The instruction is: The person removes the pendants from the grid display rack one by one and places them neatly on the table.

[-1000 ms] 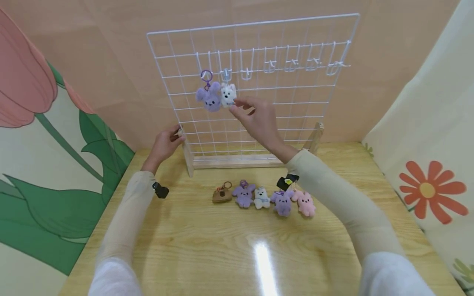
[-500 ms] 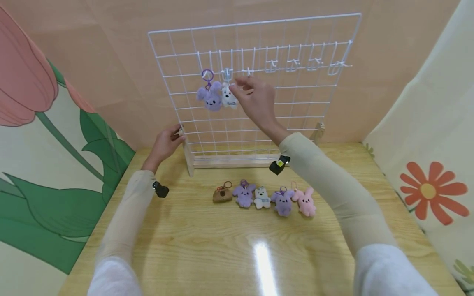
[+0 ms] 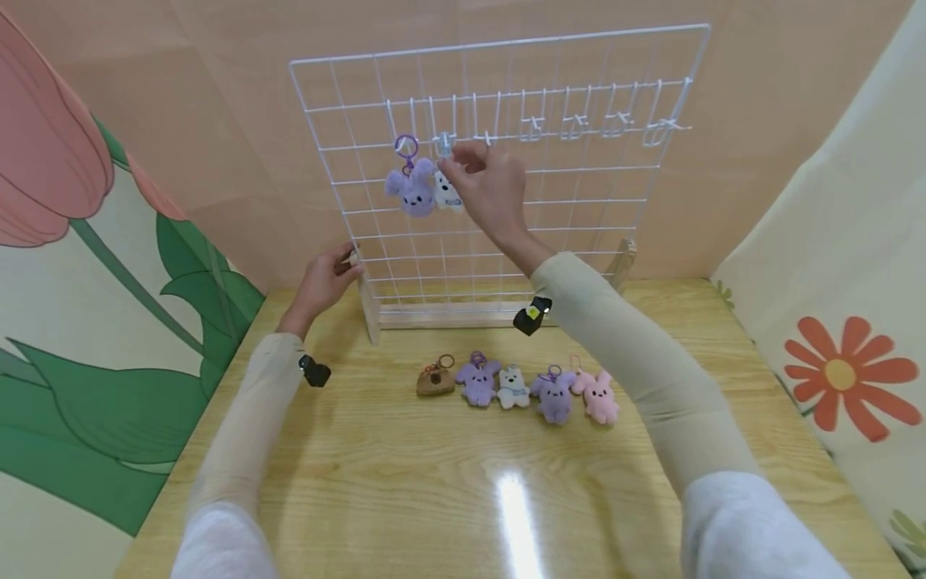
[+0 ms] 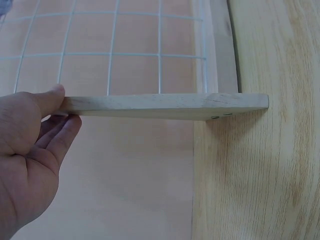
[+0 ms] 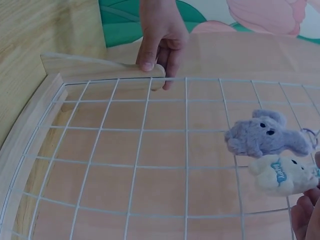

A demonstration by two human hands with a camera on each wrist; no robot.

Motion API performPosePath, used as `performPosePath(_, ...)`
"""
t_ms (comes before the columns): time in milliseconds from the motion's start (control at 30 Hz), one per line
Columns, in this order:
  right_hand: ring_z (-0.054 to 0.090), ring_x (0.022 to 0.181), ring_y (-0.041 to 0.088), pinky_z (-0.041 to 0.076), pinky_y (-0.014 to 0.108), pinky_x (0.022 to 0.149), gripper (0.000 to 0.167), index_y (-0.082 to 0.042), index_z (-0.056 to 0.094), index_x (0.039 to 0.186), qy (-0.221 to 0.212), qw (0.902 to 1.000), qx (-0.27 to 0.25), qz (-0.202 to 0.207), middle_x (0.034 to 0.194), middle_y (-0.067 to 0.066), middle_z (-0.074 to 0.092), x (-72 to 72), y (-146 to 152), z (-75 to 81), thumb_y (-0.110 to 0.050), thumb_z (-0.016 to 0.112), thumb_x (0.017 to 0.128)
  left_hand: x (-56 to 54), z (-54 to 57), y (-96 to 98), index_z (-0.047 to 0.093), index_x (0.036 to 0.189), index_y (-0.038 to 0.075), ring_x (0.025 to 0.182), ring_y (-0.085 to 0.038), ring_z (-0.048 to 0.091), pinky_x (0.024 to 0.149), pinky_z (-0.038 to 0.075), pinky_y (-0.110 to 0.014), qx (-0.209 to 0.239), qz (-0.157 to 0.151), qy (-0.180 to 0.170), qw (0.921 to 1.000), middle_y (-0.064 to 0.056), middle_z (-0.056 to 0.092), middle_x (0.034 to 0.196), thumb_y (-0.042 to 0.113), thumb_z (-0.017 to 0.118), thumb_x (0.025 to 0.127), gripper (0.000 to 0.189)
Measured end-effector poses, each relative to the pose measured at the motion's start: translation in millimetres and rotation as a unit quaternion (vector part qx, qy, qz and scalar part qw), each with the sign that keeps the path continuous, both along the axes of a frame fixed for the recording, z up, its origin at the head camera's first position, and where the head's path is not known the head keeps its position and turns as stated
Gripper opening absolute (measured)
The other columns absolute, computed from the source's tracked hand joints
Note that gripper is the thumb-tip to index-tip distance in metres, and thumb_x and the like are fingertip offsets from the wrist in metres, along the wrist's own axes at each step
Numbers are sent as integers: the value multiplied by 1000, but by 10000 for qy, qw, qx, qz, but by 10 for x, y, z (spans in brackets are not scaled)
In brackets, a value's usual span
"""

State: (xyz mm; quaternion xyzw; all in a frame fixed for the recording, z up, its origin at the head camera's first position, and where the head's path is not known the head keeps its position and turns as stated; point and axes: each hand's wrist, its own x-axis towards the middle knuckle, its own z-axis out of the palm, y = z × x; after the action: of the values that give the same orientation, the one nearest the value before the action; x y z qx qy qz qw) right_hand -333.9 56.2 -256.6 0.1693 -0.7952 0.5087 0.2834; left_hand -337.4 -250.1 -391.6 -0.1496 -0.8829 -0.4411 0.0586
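Note:
A white dog plush keychain hangs from a hook on the white wire grid rack. My right hand pinches it near its top, thumb and fingertips close together. In the right wrist view the plush keychain's body shows a blue patch, and only part of my hand is in sight. Beside it hangs a purple plush keychain with a purple ring. My left hand grips the upper end of the rack's wooden side support, thumb on one side, fingers on the other.
On the table lies a row of keychains: a brown one, a purple plush, a white plush, another purple plush and a pink plush. Several bare hooks line the grid rightward.
My right hand has moved up and slightly left, from the lower edge of the hanging white plush to its top. The left hand keeps its place on the wooden support.

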Motion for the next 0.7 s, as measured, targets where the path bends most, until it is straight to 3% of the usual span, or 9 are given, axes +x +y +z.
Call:
performPosePath(433, 68, 85, 14, 58, 18, 76, 29, -3, 73, 111, -292, 9989, -344, -98, 102, 10, 76, 9, -107, 4, -22, 81, 91, 1, -13, -5, 37, 153, -9, 134, -44, 52, 109, 49, -48, -35, 35, -13, 10000, -30, 43, 153, 10, 61, 104, 58)
performPosePath(700, 69, 86, 13, 60, 20, 76, 29, -2, 73, 111, -393, 9966, -717, 107, 101, 10, 75, 15, -141, -13, -25, 79, 93, 7, -6, 1, 38, 152, -10, 133, -43, 53, 107, 50, -47, 41, 28, 11, 10000, -29, 44, 152, 7, 62, 103, 57)
